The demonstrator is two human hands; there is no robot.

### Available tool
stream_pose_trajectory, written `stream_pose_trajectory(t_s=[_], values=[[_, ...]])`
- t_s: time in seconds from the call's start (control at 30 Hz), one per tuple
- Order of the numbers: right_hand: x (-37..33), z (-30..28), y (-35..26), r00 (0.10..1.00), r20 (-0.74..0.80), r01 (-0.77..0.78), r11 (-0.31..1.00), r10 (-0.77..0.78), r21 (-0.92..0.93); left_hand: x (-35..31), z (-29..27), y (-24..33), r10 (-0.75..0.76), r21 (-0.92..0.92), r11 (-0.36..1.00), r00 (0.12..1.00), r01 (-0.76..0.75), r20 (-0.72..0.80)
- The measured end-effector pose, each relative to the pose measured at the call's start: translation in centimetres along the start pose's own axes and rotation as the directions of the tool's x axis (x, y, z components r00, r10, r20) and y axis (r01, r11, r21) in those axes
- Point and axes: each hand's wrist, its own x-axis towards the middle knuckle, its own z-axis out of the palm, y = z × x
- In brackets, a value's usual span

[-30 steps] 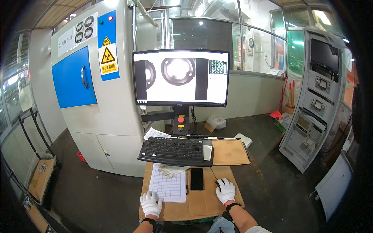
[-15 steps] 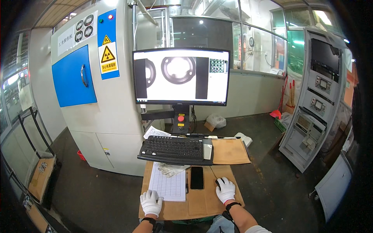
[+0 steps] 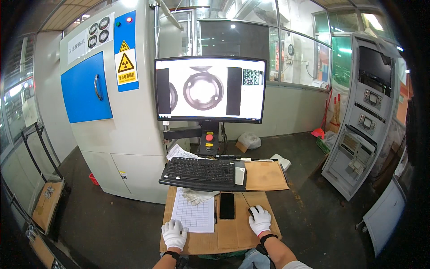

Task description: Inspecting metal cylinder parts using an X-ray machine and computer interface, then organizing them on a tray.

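Observation:
My right hand point(image 3: 260, 220), in a white knitted glove, rests over a black computer mouse point(image 3: 251, 211) on the cardboard-covered table point(image 3: 237, 231). Also gloved, my left hand point(image 3: 174, 234) lies at the table's left edge with its fingers laid out and the thumb apart, touching the lower corner of a printed form sheet point(image 3: 193, 215). It holds nothing. Between the hands are a black phone point(image 3: 227, 206) and a dark pen point(image 3: 216, 211). The monitor point(image 3: 257, 101) ahead displays a grey ring-shaped part with neighbouring parts cut off by the picture's edge.
A black keyboard point(image 3: 197, 172) sits on a raised tray, beside a brown folder point(image 3: 264, 175). Loose gloves point(image 3: 197, 196) lie below it. A red button point(image 3: 209, 137) is under the monitor. A large grey cabinet point(image 3: 134, 148) with a blue door stands left; an instrument rack point(image 3: 354, 148) stands right.
On the monitor the ring has shifted down and slightly left, and part of another now shows above it. Both hands stay in place.

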Motion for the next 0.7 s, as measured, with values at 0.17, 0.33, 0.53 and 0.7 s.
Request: stream_pose_trajectory(t_s=[0.17, 0.33, 0.53, 0.7], values=[[-0.3, -0.1, -0.4, 1.0, -0.009, 0.011, 1.0, -0.011, -0.003, 0.2, -1.1, 0.3, 0.035, -0.007, 0.999, 0.997, -0.035, -0.065], [-0.4, -0.5, -0.7, 1.0, -0.006, 0.004, 1.0, -0.004, 0.014, 0.2, -1.9, 0.6, 0.003, -0.05, 0.999, 1.0, -0.003, -0.007], [-0.5, -0.3, -0.9, 1.0, -0.002, 0.001, 1.0, -0.001, 0.019, 0.0, -2.1, 0.3, -0.024, -0.038, 0.999, 0.998, 0.026, 0.053], [-0.5, -0.5, -1.3, 1.0, 0.009, -0.011, 1.0, 0.011, 0.024, 0.0, -2.0, 0.0, -0.014, -0.042, 0.999, 0.999, 0.016, 0.04]])
